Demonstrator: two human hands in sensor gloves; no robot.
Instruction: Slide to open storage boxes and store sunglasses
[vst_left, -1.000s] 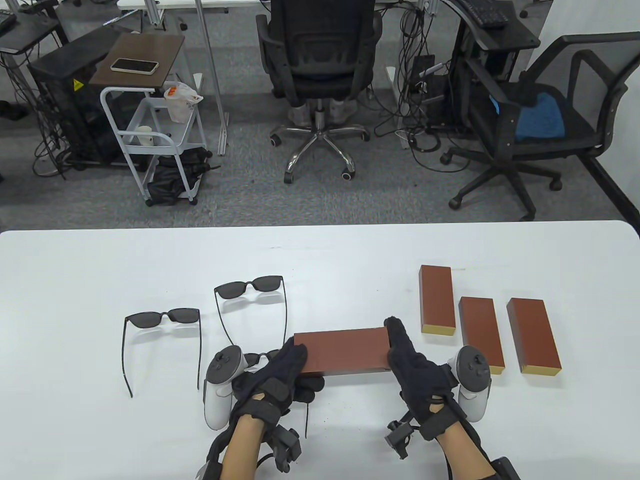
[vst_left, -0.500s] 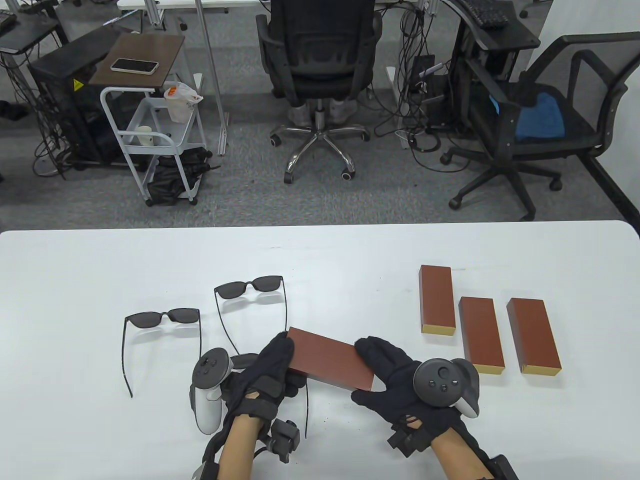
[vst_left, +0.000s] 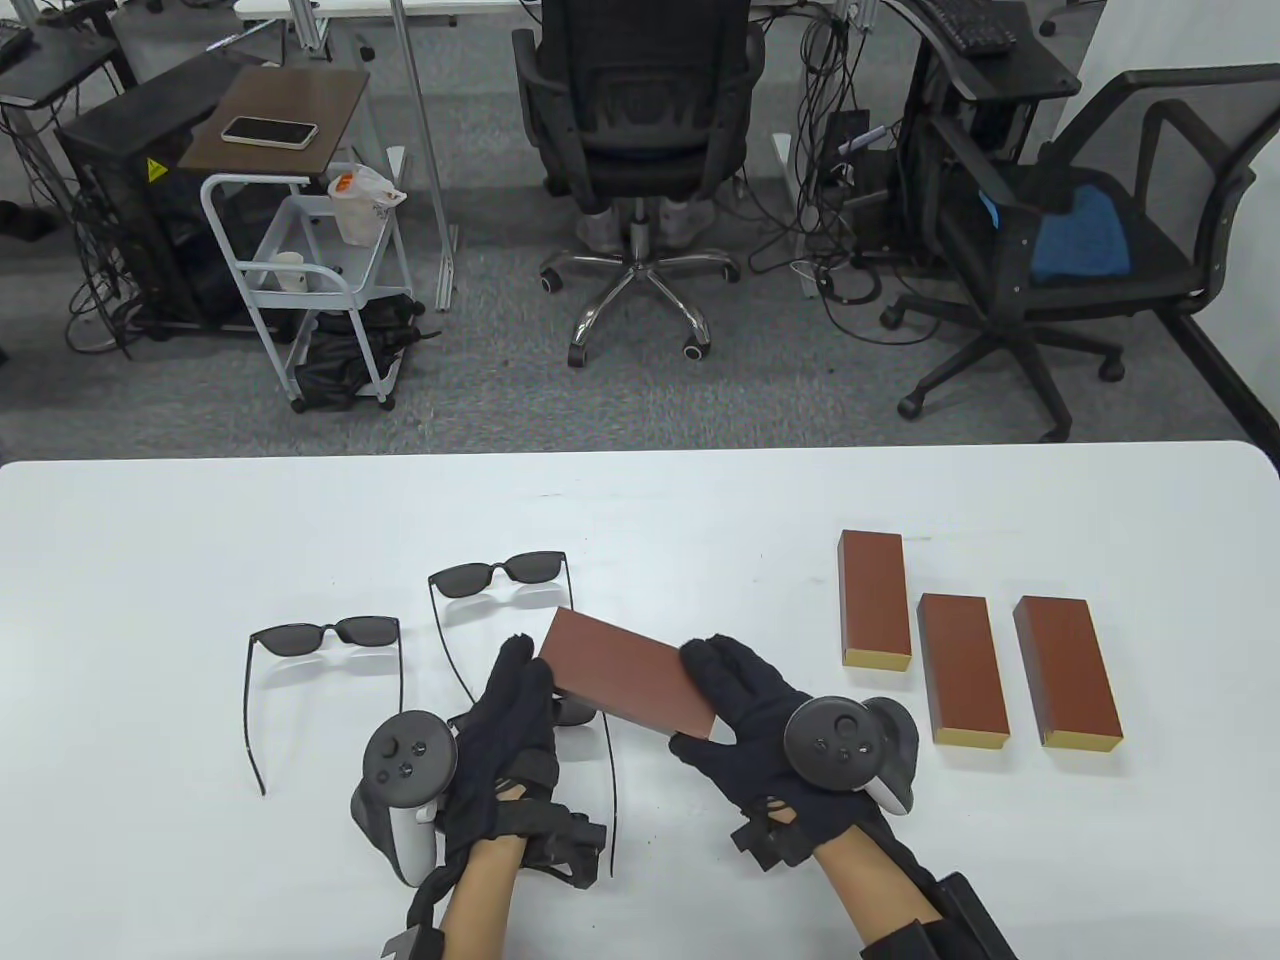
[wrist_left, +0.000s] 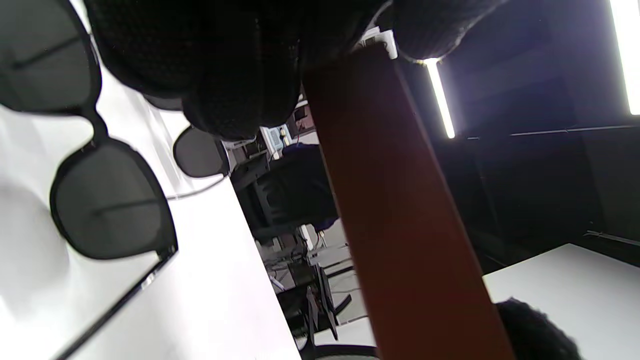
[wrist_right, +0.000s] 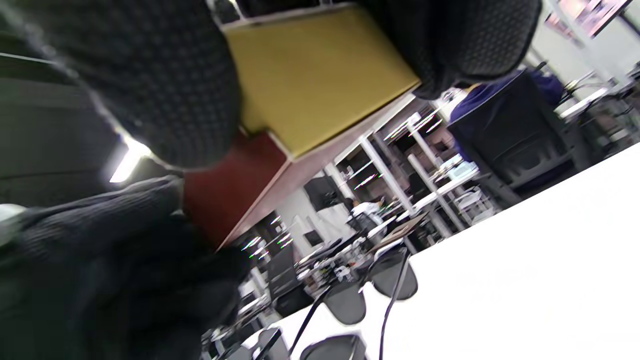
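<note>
Both hands grip one reddish-brown storage box (vst_left: 628, 672) by its ends, the left hand (vst_left: 510, 715) curled round the far-left end and the right hand (vst_left: 765, 725) round the near-right end, where a yellow end face (wrist_right: 315, 75) shows; the box is lifted slantwise near the middle of the table's (vst_left: 200, 520) front edge. Under it, partly hidden by the left hand, lies one pair of sunglasses (vst_left: 575, 712), with two more pairs (vst_left: 325, 636) (vst_left: 497, 572) open on the table to the left and behind. Three more boxes (vst_left: 874, 598) (vst_left: 962, 668) (vst_left: 1066, 671) lie side by side toward the right edge, yellow ends facing the front: four boxes and three pairs in all.
</note>
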